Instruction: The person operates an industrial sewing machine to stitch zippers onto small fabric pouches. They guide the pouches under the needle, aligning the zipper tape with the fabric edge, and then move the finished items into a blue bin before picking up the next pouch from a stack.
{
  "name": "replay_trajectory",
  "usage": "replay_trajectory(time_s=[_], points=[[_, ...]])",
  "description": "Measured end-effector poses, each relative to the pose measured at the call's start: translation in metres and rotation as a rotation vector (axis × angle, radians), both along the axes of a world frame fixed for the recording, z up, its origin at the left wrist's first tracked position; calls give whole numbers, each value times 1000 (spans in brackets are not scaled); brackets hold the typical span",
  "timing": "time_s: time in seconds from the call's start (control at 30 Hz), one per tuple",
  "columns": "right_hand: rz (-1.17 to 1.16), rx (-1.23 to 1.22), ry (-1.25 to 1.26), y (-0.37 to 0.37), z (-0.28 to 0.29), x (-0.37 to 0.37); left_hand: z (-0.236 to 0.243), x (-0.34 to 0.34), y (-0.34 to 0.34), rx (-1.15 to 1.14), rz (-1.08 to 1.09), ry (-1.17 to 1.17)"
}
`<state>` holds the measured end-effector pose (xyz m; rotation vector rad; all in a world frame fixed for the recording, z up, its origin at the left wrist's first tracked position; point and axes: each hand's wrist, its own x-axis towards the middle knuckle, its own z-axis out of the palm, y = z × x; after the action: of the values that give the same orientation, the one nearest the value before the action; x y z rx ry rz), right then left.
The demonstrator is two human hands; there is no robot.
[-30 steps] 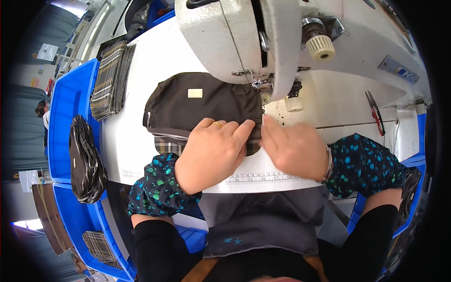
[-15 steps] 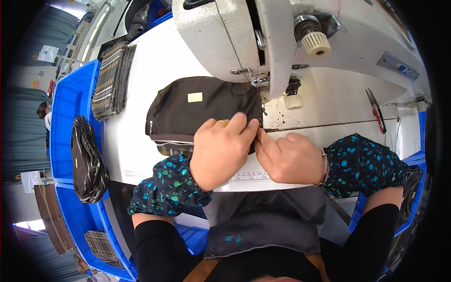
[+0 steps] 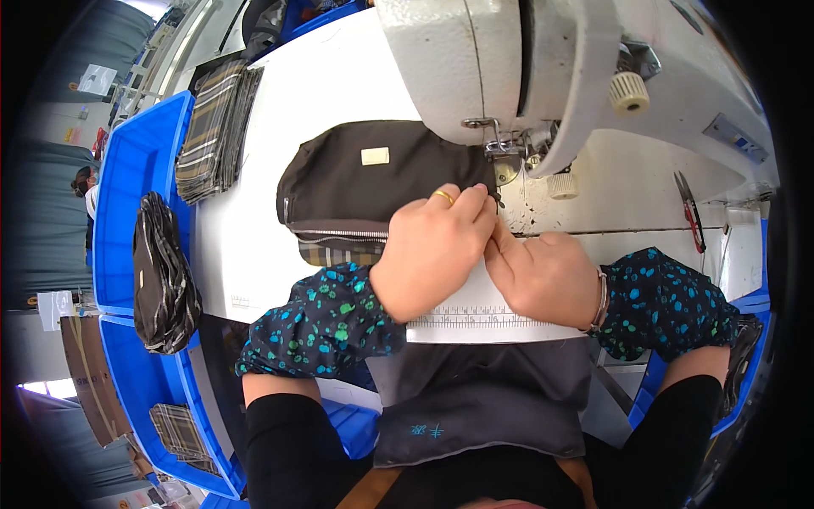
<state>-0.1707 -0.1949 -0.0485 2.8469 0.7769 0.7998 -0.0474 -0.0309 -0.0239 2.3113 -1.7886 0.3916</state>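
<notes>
A dark brown zippered pouch with a small cream label lies flat on the white table of the sewing machine. Its right edge reaches the metal presser foot. Along the near side runs a silver zipper, with plaid fabric showing below it. My left hand, wearing a ring, is closed on the pouch's near right corner. Against it, my right hand pinches the same edge, fingertips almost touching the left ones. The fingers cover the pinched part of the edge.
Red-handled thread snips lie at the right. Left of the pouch is a stack of plaid pieces. Dark folded pouches hang over the rim of a blue bin. A printed ruler marks the table's front edge.
The pouch and both hands have moved a little away from me, closer to the presser foot. The whole view has also shifted slightly. Both hands keep their grip.
</notes>
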Motion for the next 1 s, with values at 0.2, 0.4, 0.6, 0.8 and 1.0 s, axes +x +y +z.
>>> replay_trajectory(time_s=[0.2, 0.4, 0.6, 0.8, 1.0], points=[[-46, 61, 15, -3, -6, 8, -6, 14, -9, -23, 36, 12], [-35, 88, 17, -6, -5, 8, -6, 11, -8, -149, 76, 136], [-43, 68, 22, -5, -6, 7, -1, 4, -2, -112, 121, 241], [-22, 80, 25, -6, -5, 7, -2, 3, -4, -107, 104, 203], [-11, 80, 49, -6, -4, 6, -1, 1, -5, -113, 93, 176]])
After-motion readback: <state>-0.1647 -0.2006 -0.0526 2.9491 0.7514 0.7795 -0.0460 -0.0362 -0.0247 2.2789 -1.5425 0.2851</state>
